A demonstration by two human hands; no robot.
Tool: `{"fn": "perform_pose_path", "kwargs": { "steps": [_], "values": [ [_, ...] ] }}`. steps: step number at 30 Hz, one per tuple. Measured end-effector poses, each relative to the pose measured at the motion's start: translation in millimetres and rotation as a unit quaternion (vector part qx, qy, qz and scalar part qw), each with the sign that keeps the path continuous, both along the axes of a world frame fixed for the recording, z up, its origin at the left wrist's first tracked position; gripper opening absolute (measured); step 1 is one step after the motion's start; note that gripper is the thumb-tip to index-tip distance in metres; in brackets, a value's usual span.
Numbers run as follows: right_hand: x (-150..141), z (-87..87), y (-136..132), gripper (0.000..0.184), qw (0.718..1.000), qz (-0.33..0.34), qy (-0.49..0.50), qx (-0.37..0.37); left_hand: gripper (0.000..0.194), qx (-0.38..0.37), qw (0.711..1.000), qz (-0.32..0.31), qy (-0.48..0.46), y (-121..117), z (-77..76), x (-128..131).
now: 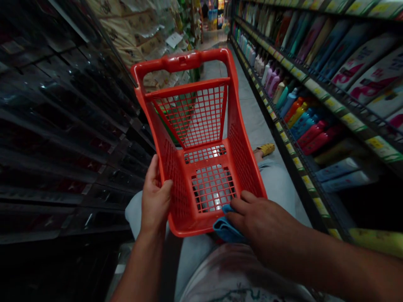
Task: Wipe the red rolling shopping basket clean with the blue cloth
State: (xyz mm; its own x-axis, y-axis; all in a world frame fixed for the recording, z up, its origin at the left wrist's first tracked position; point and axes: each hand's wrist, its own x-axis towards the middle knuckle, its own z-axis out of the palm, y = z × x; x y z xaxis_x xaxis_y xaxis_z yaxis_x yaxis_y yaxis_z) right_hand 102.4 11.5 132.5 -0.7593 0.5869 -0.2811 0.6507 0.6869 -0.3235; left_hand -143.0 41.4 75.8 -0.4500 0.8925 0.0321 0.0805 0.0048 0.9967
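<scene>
A red plastic mesh shopping basket (pixel 242 155) rests upright on my lap, its long handle end pointing away from me. My left hand (pixel 155 197) grips the basket's left wall, with the thumb hooked over the rim. My right hand (pixel 252 218) lies over a blue cloth (pixel 228 228), pressing it against the near right corner of the basket. The basket's slotted floor (pixel 212 188) is bare apart from a pale reflection.
Shelves of bottles and boxed goods (pixel 330 84) line the right side, and dark glossy shelving (pixel 63 126) lines the left. A tiled aisle floor (pixel 245 100) runs ahead. My legs in pale trousers and a yellow sandal (pixel 265 149) lie beneath the basket.
</scene>
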Motion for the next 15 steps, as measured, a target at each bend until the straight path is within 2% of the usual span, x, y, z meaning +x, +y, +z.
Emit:
{"fn": "perform_pose_path", "kwargs": {
  "steps": [2,9,13,15],
  "values": [
    [9,-2.9,2,0.015,1.000,-0.026,-0.001,0.013,0.085,-0.007,1.000,-0.008,0.014,1,0.4,-4],
    [43,-11.4,20,0.034,0.989,-0.071,0.054,0.121,0.082,-0.019,0.999,-0.017,0.031,4,-0.4,-9],
    [46,-22.4,39,0.043,0.960,-0.136,0.111,0.218,0.079,-0.010,0.999,-0.026,0.046,9,-6.5,-14],
    [46,-27.2,42,0.044,0.945,-0.165,0.148,0.239,0.077,-0.008,0.994,-0.036,0.101,10,-9.0,-20]
  ]
}}
